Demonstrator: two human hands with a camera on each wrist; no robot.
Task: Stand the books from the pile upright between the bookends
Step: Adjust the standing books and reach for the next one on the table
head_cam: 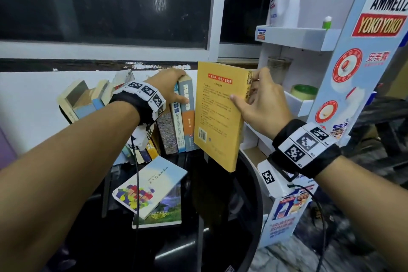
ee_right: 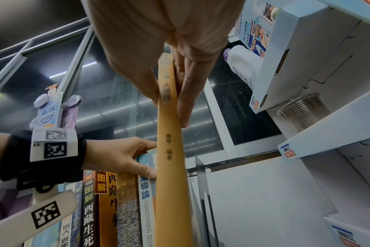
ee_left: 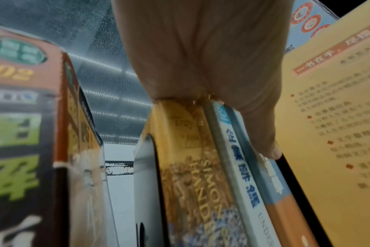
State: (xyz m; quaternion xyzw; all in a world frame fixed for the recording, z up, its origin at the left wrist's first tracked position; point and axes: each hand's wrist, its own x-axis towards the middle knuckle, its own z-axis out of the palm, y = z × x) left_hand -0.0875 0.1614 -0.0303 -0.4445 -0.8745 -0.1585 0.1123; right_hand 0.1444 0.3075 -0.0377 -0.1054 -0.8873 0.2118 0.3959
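Observation:
A row of upright books (head_cam: 176,121) stands on the black table against the white wall. My left hand (head_cam: 184,86) grips the rightmost ones, fingers hooked over their tops and thumb on a spine (ee_left: 239,167). My right hand (head_cam: 247,86) pinches a yellow book (head_cam: 218,115) by its spine (ee_right: 171,167), holding it upright and slightly tilted in the air just right of the row. A black metal bookend (ee_right: 201,175) stands right behind it. The pile, two flat books (head_cam: 150,187), lies on the table in front of the row.
A white cardboard display shelf (head_cam: 309,37) stands close on the right, holding a tape roll (head_cam: 303,91) and a cup (head_cam: 279,66). Several books lean at the row's left end (head_cam: 88,99). The round table's rim (head_cam: 258,205) curves down the right; a dark window is behind.

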